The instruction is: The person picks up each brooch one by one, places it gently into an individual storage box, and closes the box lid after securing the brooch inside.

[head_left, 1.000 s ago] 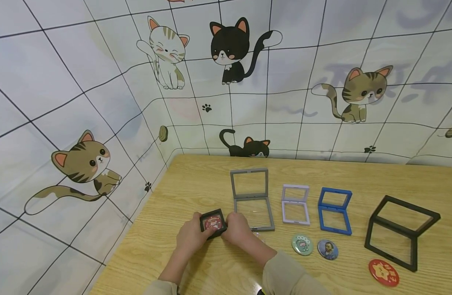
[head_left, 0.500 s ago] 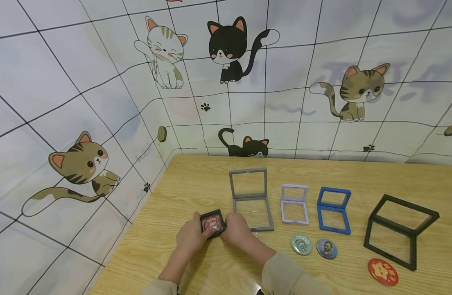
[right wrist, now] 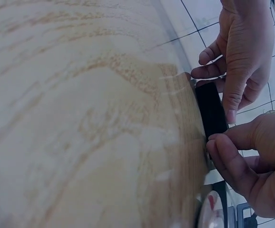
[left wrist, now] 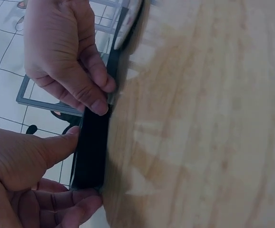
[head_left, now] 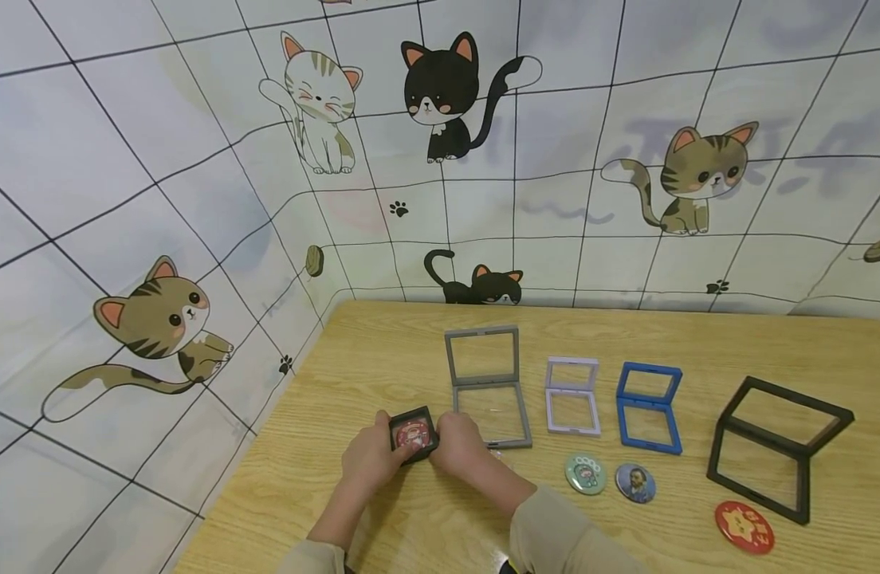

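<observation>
In the head view my left hand [head_left: 368,453] grips the left side of a small black display frame [head_left: 414,455], thumb along its near edge. Behind the frame's clear film sits a round red badge [head_left: 413,435]. My right hand [head_left: 460,446] pinches the frame's right side. From the left wrist the frame [left wrist: 92,152] shows edge-on as a black bar between the left hand [left wrist: 18,171] and the right hand [left wrist: 63,52]. Seen from the right wrist, the right thumb and fingertips hold one end of the black frame [right wrist: 211,109], the left hand [right wrist: 249,57] the other.
Unfolded display frames stand across the wooden table [head_left: 368,343]: grey [head_left: 492,445], lilac [head_left: 573,433], blue [head_left: 650,448] and large black [head_left: 759,502]. Before them lie a green badge [head_left: 586,474], a portrait badge [head_left: 635,483] and a red star badge [head_left: 744,527]. A cat-patterned wall backdrop [head_left: 555,191] borders the table.
</observation>
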Tool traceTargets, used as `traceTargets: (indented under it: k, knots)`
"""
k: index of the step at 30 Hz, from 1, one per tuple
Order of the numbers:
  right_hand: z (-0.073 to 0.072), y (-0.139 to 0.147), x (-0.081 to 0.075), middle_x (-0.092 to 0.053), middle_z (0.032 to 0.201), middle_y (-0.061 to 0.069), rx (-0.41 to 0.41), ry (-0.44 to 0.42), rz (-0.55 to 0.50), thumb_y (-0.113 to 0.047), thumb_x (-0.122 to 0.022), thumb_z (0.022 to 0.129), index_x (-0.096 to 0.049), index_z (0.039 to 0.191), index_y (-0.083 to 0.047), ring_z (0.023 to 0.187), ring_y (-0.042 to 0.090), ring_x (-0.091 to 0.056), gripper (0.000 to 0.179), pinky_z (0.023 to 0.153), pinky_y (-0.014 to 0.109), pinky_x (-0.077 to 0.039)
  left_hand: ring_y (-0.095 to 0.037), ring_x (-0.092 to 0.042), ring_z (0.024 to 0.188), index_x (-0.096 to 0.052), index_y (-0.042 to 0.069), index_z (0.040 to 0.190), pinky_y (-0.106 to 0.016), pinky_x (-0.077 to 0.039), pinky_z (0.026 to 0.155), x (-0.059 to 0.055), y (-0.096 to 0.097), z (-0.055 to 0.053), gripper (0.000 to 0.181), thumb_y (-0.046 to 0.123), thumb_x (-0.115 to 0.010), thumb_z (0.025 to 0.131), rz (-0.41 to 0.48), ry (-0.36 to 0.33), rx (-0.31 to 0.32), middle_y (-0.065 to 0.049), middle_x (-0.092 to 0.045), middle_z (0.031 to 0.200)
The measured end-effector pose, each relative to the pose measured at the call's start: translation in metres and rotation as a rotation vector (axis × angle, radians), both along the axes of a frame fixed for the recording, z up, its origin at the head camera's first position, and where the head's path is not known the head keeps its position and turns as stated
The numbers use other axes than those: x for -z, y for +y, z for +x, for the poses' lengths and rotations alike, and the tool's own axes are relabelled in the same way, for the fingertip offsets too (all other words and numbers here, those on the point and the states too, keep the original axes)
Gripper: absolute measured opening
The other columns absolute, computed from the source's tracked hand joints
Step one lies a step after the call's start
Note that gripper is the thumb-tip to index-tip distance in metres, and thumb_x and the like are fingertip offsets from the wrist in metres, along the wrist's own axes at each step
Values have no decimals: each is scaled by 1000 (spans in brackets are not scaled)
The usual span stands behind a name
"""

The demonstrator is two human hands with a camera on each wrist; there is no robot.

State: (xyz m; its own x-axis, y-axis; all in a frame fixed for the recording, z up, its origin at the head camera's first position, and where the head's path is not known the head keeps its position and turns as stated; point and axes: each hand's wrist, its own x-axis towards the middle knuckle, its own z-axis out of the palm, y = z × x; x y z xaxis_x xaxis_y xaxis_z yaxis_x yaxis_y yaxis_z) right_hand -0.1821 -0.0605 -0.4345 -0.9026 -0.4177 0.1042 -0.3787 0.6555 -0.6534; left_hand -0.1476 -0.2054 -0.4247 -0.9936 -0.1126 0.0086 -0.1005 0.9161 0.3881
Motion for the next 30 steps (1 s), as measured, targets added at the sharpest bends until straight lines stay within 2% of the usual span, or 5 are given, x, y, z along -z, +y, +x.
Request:
traceTargets:
  k: [6, 11, 16, 19, 30]
  knots:
    - [3, 17, -8, -60, 71, 13, -15, -15, -53, 3, -72, 62, -60, 73, 7, 61, 16, -51, 17, 53, 26, -44, -23, -48, 67, -56, 1, 98, -34, -38, 50, -8, 6, -1, 52, 38, -76, 68, -55, 66, -11, -9, -53, 75]
    - [8, 40, -11, -59, 64, 10, -12, -15, -96, 0, -72, 66, -59, 68, 3, 54, 12, -51, 14, 52, 25, -45, -26, -48, 77, -61, -1, 97, -36, -43, 56, -17, 22, 4, 47, 29, -79, 66, -8, 141, 62, -13, -53, 86]
    - [11, 66, -13, -57, 63, 4, 35, -29, -96, -2, -73, 65, -59, 65, 0, 54, 10, -51, 15, 48, 22, -44, -12, -50, 60, -59, -5, 95, -31, -47, 58, -20, 41, 8, 38, 20, -75, 71, 266, 11, 259, -1, -55, 71]
    - [13, 77, -14, -55, 57, 1, 72, -63, -86, -2, -73, 66, -57, 63, -2, 48, 9, -50, 16, 44, 21, -41, -9, -49, 57, -57, -5, 92, -27, -47, 57, -14, 53, 9, 35, 18, -75, 72, 374, -68, 310, 1, -54, 67]
    - [23, 95, -11, -18, 41, -11, 41, -150, -18, -2, -75, 61, -26, 45, -16, 38, 2, -15, 53, 38, 17, -14, -11, -43, 53, -55, 1, 77, -23, -37, 46, 4, 81, 12, 33, 18, -79, 63, 266, -57, 304, 1, -49, 62]
